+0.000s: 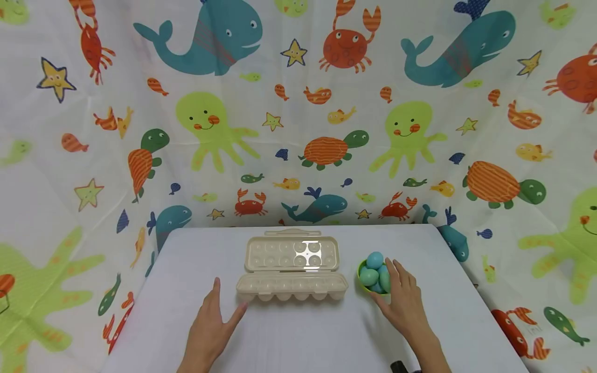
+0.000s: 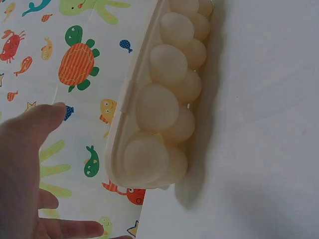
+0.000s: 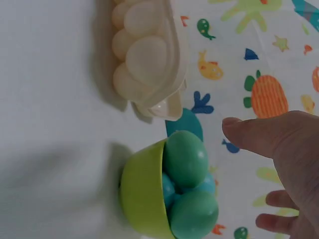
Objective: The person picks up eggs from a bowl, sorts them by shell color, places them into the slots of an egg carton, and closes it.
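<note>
A beige plastic egg carton (image 1: 292, 284) lies with its lid (image 1: 292, 254) raised at the back; its cups look bare. To its right stands a lime green bowl (image 3: 143, 191) heaped with several toy eggs (image 1: 369, 277) in green and blue. My right hand (image 1: 407, 300) hovers at the bowl's right side, thumb and fingers spread, holding nothing. Near the carton's left front corner, my left hand (image 1: 211, 326) is spread too, with nothing in it. In the left wrist view the carton's rounded underside (image 2: 157, 107) is beyond the thumb.
Both things stand on a white-covered table (image 1: 298, 339). Behind it and at the sides hangs a white curtain (image 1: 284, 176) printed with sea animals. A small black object (image 1: 398, 367) shows by the right wrist at the bottom edge.
</note>
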`<state>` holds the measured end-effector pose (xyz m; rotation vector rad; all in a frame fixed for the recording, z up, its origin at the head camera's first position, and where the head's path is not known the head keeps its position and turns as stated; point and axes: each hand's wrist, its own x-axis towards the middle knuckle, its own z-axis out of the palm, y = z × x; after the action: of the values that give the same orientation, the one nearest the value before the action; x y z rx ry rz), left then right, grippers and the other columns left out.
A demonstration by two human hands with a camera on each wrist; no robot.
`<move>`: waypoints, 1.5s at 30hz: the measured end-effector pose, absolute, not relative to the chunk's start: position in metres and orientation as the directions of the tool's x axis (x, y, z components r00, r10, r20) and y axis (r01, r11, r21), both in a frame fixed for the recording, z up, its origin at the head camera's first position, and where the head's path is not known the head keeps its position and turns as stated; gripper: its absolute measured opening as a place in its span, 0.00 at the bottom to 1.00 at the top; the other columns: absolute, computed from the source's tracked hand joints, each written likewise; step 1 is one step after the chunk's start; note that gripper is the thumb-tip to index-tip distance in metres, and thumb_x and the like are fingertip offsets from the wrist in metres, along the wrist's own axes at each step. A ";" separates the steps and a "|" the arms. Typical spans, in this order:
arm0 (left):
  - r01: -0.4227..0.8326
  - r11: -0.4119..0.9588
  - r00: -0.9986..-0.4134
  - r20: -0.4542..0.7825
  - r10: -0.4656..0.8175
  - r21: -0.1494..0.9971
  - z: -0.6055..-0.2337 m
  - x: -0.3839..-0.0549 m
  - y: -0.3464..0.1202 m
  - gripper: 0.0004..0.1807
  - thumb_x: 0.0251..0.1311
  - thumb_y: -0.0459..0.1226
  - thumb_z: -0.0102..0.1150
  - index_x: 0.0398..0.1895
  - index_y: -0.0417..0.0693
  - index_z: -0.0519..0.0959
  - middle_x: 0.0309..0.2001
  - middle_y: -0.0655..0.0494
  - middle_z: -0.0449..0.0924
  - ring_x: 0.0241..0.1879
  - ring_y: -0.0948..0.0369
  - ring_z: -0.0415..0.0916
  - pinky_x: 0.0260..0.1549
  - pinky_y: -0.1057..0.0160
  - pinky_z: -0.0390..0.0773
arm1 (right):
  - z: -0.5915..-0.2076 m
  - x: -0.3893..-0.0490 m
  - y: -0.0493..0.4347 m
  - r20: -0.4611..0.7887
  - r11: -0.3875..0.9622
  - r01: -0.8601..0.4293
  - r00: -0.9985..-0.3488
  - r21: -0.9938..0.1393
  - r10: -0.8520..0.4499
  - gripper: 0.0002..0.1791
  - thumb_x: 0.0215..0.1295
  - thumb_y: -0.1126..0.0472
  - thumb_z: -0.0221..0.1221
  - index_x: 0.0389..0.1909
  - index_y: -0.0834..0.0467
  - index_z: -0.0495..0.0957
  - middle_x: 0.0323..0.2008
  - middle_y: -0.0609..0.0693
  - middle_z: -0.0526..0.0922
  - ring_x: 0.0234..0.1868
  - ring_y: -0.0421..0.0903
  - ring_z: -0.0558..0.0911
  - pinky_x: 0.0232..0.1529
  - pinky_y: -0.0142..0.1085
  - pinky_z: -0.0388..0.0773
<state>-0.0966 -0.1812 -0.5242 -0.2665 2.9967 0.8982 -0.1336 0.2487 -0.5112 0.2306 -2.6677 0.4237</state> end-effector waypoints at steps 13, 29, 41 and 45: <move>-0.145 0.762 -0.984 -0.012 -0.178 0.631 -0.552 -0.113 -0.175 0.51 0.68 0.65 0.47 0.76 0.32 0.54 0.65 0.33 0.72 0.46 0.47 0.83 0.48 0.44 0.80 | -0.530 -0.149 0.264 0.413 0.928 -0.183 -0.910 -0.324 -0.035 0.46 0.55 0.58 0.73 0.70 0.70 0.61 0.56 0.73 0.72 0.48 0.67 0.71 0.45 0.56 0.71; -0.119 0.683 -0.970 0.062 -0.234 0.720 -0.570 -0.129 -0.165 0.39 0.70 0.56 0.54 0.68 0.31 0.67 0.54 0.39 0.83 0.30 0.65 0.76 0.30 0.64 0.75 | -0.539 -0.147 0.268 0.328 0.927 -0.131 -0.944 -0.352 -0.009 0.37 0.61 0.60 0.68 0.66 0.71 0.65 0.50 0.73 0.76 0.47 0.67 0.77 0.42 0.60 0.78; -0.134 0.606 -0.964 0.039 -0.263 0.784 -0.577 -0.133 -0.166 0.38 0.68 0.56 0.57 0.66 0.32 0.70 0.52 0.36 0.84 0.36 0.57 0.85 0.35 0.57 0.82 | -0.544 -0.151 0.269 0.296 0.931 -0.125 -0.955 -0.344 -0.019 0.32 0.62 0.61 0.67 0.62 0.74 0.69 0.50 0.73 0.76 0.49 0.68 0.78 0.45 0.60 0.79; -0.134 0.573 -0.961 0.035 -0.274 0.809 -0.577 -0.131 -0.167 0.37 0.66 0.55 0.60 0.66 0.35 0.71 0.52 0.37 0.84 0.38 0.56 0.86 0.37 0.57 0.83 | -0.544 -0.153 0.270 0.282 0.933 -0.118 -0.959 -0.339 -0.019 0.32 0.63 0.61 0.67 0.62 0.74 0.69 0.50 0.74 0.76 0.49 0.68 0.78 0.45 0.60 0.79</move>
<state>-0.1312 -0.1672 -0.5769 -0.3826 2.9224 1.4809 -0.1528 0.2702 -0.5442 0.1020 -2.8147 0.5187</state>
